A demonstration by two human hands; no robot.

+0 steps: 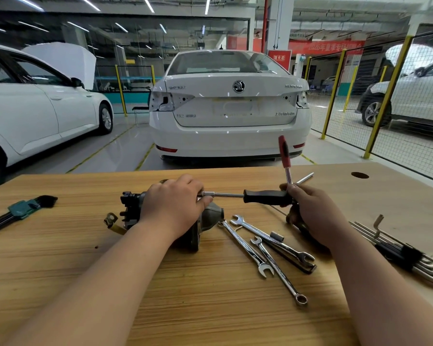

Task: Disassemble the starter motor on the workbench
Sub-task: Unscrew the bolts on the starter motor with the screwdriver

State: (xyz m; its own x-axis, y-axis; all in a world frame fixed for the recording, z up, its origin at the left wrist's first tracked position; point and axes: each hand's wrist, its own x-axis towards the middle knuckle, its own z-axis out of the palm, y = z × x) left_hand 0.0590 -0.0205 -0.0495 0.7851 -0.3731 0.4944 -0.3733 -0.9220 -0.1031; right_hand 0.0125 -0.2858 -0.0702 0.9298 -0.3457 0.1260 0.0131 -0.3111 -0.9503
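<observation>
From my remote seat I see the grey and black metal starter motor [131, 211] lying on the pale wooden workbench [60, 245], in the middle of the frame. Its long axis runs about left to right, with the black plastic end at the left and the grey cast nose at the right. The left hand [173, 206] lies over the body of the motor with the fingers curled around it; I judge that it holds the motor down. The right hand [308, 211], at centre right, grasps the long driver with the black handle and steel shaft [265, 197]. The same hand also pinches a red-handled screwdriver [284, 153], which stands almost upright above it.

The relation that matters is this: the driver lies nearly parallel to the motor's axis, and its socket tip points left and meets the motor just under the fingertips of the left hand. The fastener itself is hidden by those fingers. So the right hand is the one to turn, and I think the socket should sit straight on the bolt. Several chrome combination wrenches [260, 245] lie near, to the lower right of the motor.
</observation>
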